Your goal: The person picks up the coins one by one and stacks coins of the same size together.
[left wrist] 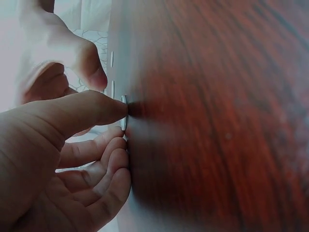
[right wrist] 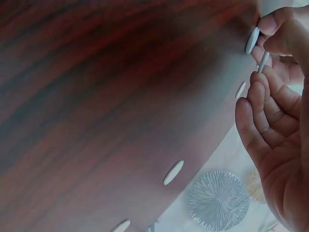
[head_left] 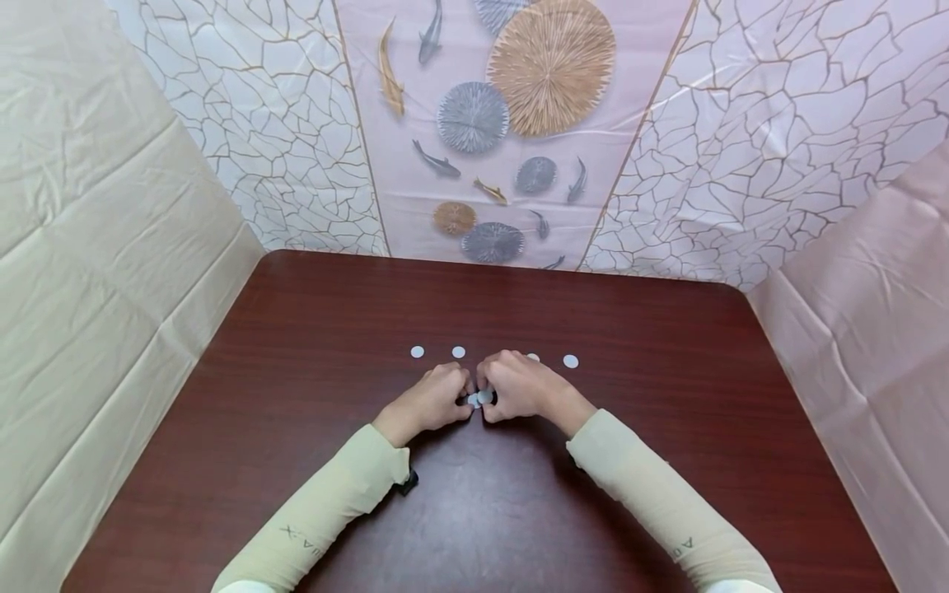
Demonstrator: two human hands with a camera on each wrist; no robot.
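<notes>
Near the middle of the table, my two hands meet over a pair of small white round discs. The left hand [head_left: 437,397] pinches one flat white disc [left wrist: 124,116] at the tabletop, thumb on its near side and curled fingers beyond. Between thumb and fingertips the right hand [head_left: 519,385] grips another white disc [right wrist: 263,62], held on edge just above the surface. In the head view this right-hand disc [head_left: 485,396] overlaps the left-hand disc [head_left: 473,401]. Whether the two discs touch, I cannot tell.
Farther back, a row of white discs lies flat: two to the left, a disc [head_left: 418,352] and another disc [head_left: 459,352], and two to the right, one disc [head_left: 533,357] partly hidden by my right hand, and an outer disc [head_left: 570,361]. Patterned cloth [head_left: 489,206] hangs behind the dark table [head_left: 296,329].
</notes>
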